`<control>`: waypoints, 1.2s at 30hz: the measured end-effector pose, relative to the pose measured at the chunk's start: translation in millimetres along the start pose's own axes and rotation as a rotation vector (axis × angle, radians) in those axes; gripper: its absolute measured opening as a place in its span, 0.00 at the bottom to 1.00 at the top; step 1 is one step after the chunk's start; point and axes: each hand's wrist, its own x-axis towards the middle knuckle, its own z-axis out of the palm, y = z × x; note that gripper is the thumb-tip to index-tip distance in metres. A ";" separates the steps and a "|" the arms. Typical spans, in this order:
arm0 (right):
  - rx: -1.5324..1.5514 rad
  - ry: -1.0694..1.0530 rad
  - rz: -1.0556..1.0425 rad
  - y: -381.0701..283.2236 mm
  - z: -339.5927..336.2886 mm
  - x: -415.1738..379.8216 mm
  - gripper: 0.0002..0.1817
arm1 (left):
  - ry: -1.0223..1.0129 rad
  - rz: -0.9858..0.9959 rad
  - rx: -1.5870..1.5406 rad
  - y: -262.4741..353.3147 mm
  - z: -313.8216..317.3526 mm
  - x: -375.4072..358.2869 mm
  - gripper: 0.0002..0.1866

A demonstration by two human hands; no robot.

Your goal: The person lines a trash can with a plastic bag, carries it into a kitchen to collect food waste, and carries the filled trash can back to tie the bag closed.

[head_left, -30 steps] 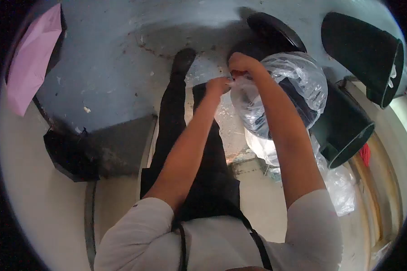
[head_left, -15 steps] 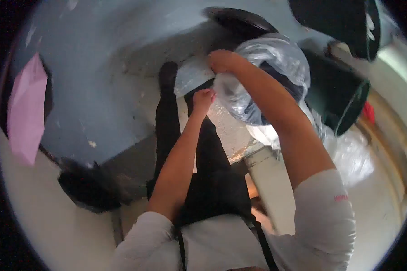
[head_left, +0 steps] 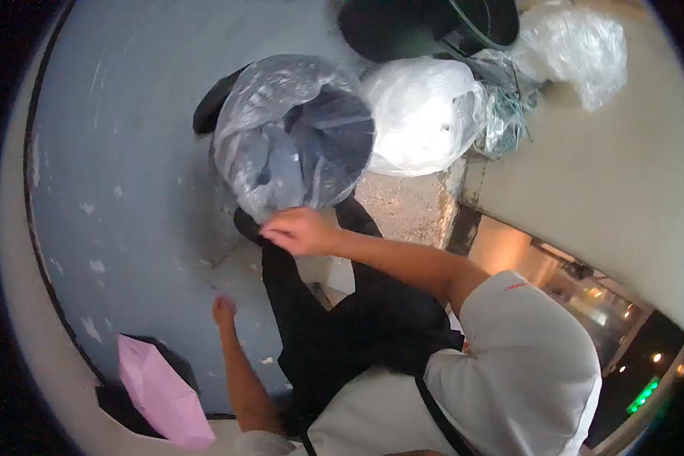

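Note:
A clear plastic bag (head_left: 262,163) lines a round dark bin, its edge folded over the rim and bunched on the near side. At that near edge my right hand (head_left: 300,230) has its fingers drawn together on the plastic; the fingertips are slightly blurred. My left hand (head_left: 223,310) hangs lower and to the left, apart from the bin, closed with nothing visible in it. The inside of the bin is dark, with loose folds of plastic.
A full white plastic bag (head_left: 425,114) stands right of the lined bin. Beyond it are a dark green bin (head_left: 403,26) and bundled clear plastic (head_left: 574,49). A pink umbrella (head_left: 159,387) lies at lower left. A dark round lid (head_left: 209,114) is partly behind the lined bin.
My view has swung right, so the lined bin appears further left. My left hand has come away from the plastic and dropped back; my right hand is now at the bin's near edge.

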 end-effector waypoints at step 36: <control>-0.015 1.431 0.125 -102.0 -591.9 -235.7 0.12 | -0.594 0.666 1.224 90.1 669.9 -286.6 0.16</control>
